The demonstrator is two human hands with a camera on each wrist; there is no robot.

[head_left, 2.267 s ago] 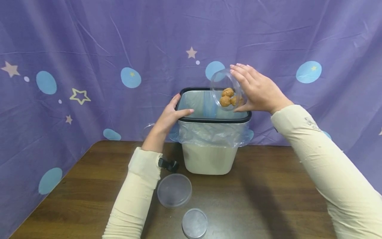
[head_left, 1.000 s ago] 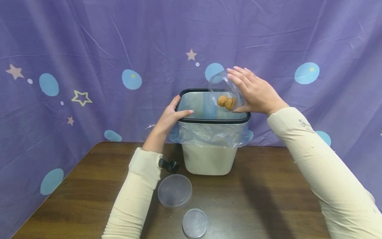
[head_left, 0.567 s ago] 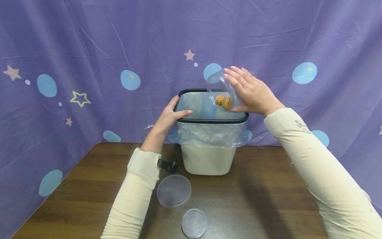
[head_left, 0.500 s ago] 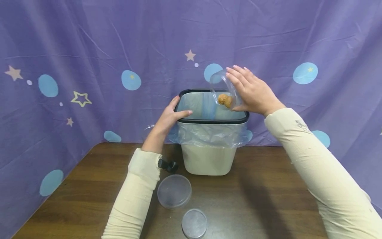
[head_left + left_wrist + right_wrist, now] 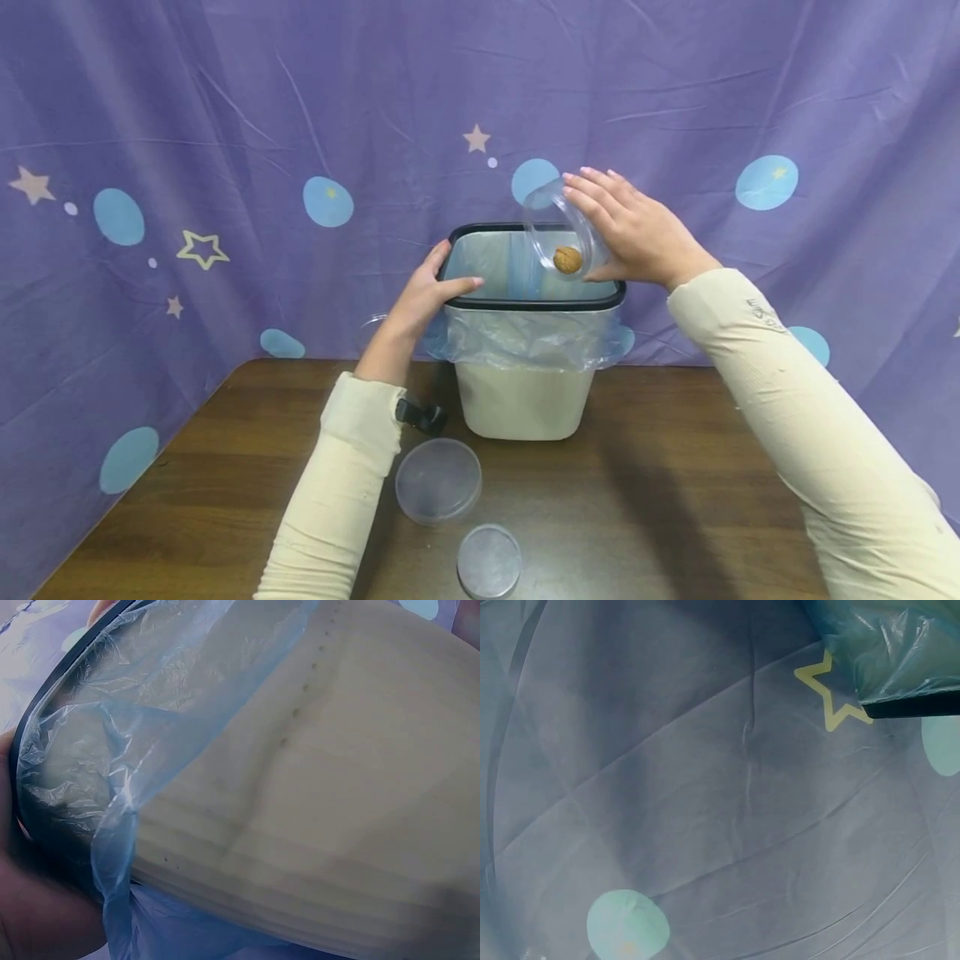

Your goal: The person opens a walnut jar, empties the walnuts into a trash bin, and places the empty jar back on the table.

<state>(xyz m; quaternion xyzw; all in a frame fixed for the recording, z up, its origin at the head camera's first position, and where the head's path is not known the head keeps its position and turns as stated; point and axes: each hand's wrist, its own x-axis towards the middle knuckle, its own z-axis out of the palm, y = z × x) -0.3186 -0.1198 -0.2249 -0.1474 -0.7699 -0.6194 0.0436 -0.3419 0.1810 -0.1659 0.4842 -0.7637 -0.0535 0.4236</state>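
Observation:
My left hand (image 5: 420, 296) grips the left side of the black rim (image 5: 536, 305) of a cream trash can (image 5: 525, 404), thumb over the inside edge. A bluish see-through bag (image 5: 525, 340) lines the can and is folded down outside it. My right hand (image 5: 641, 237) holds a clear round plastic container (image 5: 551, 204) tipped sideways above the can's opening. Inside it shows one walnut (image 5: 567, 260), low near the lip. The left wrist view has the can's wall (image 5: 360, 772) and part of the bag filling it. In the right wrist view, the hand is hidden.
Two round clear lids, a larger one (image 5: 438, 482) and a smaller one (image 5: 489, 562), lie on the brown wooden table (image 5: 225, 500) before the can. A clear curved edge (image 5: 372, 320) peeks from behind my left forearm. A purple patterned curtain (image 5: 405, 108) hangs close behind.
Three walnuts showed in the tipped container at first, then two, and now one. My right hand has shifted slightly left and down; the left hand stays on the rim.

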